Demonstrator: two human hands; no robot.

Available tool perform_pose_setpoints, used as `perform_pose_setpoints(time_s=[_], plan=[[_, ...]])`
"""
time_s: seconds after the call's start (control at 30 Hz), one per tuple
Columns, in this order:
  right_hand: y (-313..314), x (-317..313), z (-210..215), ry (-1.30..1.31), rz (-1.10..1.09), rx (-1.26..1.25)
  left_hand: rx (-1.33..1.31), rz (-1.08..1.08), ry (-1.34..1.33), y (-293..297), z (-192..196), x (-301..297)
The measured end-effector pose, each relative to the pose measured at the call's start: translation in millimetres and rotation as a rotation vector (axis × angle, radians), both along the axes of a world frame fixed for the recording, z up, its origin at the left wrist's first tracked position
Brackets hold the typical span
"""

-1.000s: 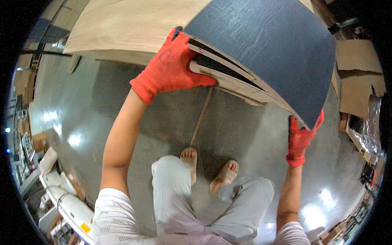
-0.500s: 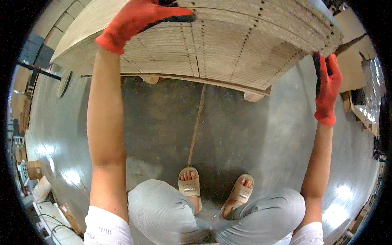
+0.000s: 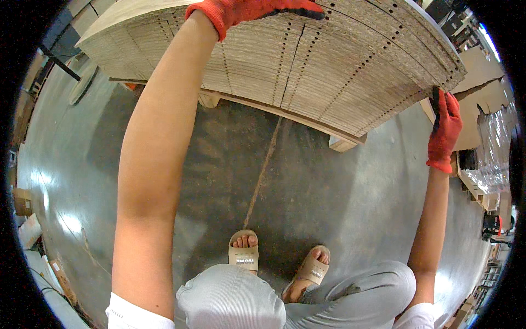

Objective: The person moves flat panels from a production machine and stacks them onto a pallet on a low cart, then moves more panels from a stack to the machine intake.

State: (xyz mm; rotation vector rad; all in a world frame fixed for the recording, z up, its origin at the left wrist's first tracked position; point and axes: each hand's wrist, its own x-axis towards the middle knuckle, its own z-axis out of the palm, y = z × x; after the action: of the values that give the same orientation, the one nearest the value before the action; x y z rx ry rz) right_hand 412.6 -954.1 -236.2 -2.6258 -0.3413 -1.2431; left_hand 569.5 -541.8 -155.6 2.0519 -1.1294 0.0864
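In front of me is a thick stack of particle boards [image 3: 257, 66], with rows of drilled holes along the edges facing me. My left hand [image 3: 255, 11], in a red glove with black-coated fingers, lies at the upper front edge of the stack. One black finger stretches to the right along that edge, and the rest is partly cut off by the top of the picture. At the right front corner of the stack, my right hand [image 3: 445, 129] wears a matching glove. Its fingers point up, extended, with the tips against the boards' corner.
The stack rests on a wooden pallet [image 3: 341, 143] on a grey concrete floor [image 3: 219, 159]. Torn cardboard [image 3: 482, 82] and clear plastic wrap [image 3: 493, 159] stand at the right. A round base with a black pole [image 3: 61, 64] is at the far left. My sandalled feet are below.
My left hand has slid to the right along the stack's upper edge. My right hand stays by the right corner. The view has shifted slightly, and my left knee sits further right.
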Motion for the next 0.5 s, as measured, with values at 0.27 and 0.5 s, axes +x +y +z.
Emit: perform_pose_setpoints(time_s=[0.27,0.5], plan=[[21.4,2.6,19.3,0.023,0.023,0.654,-0.013,0.028,-0.229,-11.2,-2.9,-7.2],[12.9,-7.6,23.5,0.072,0.235,0.647,-0.004,0.241,-0.288,-15.3,-20.1,-9.6]])
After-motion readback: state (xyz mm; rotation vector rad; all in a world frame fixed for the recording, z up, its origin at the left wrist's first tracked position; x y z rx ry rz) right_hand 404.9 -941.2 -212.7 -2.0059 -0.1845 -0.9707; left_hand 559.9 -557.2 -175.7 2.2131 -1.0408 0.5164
